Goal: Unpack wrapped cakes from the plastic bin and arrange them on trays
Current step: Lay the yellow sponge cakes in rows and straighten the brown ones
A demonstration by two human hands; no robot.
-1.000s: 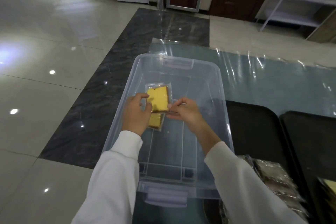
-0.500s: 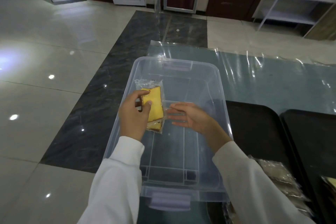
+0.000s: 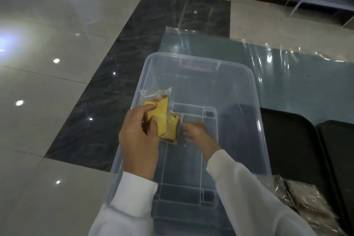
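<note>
The left hand (image 3: 138,140) pinched two light, squashy yellow cakes in slippery clear wrappers (image 3: 161,119) by their edges, while the blurred right hand (image 3: 195,133) just beside them reached with loosely spread fingers, holding nothing.

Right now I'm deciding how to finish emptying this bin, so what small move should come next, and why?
Probably close the right hand on the lower wrapped yellow cake. The left hand already grips the upper wrapped cake, the right hand is blurred beside the lower one, and nothing else shows in the clear plastic bin. The black tray lies to the right.
</note>
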